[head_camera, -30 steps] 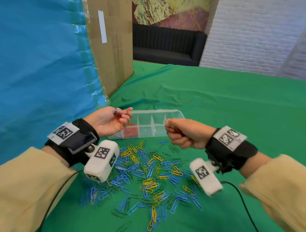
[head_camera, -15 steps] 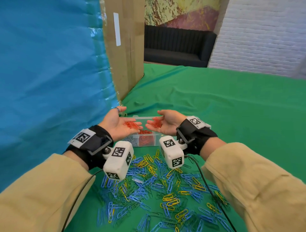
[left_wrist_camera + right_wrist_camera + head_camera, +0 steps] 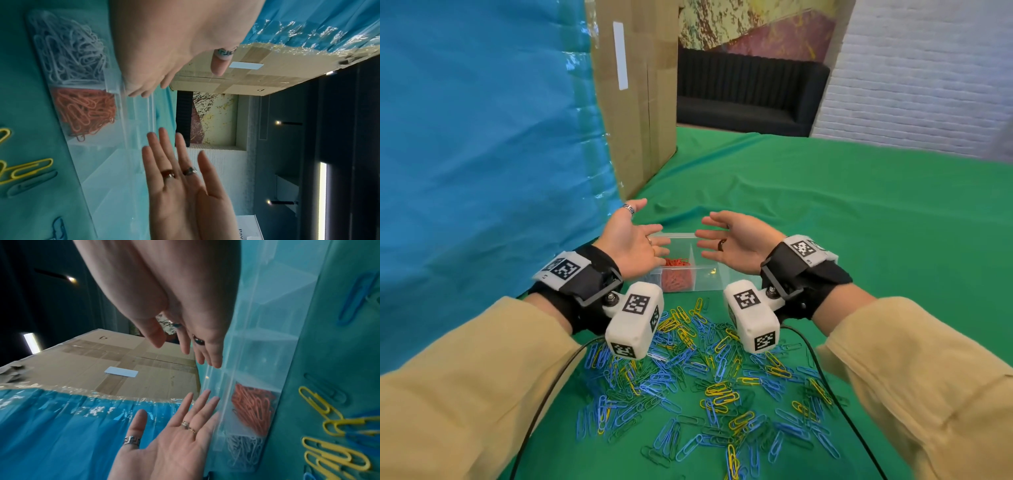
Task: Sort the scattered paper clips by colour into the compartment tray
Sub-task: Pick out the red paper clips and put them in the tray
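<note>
A clear compartment tray (image 3: 707, 279) stands on the green cloth in front of me. One compartment holds red clips (image 3: 677, 278) (image 3: 88, 110) (image 3: 254, 408), and the one beside it holds white clips (image 3: 68, 47) (image 3: 244, 449). My left hand (image 3: 635, 245) and right hand (image 3: 732, 241) hover over the tray, palms facing each other, fingers spread and empty. A heap of blue, yellow and dark green paper clips (image 3: 705, 377) lies on the cloth nearer to me.
A tall cardboard box (image 3: 637, 99) and a blue plastic sheet (image 3: 482, 137) rise close on the left. The green cloth (image 3: 859, 222) stretches away to the right and beyond the tray. Cables run from both wrist cameras across the cloth.
Both hands came over the tray holding red clips, then opened; the red clips that lay in the palms are now gone from them, and the hands have spread apart.
</note>
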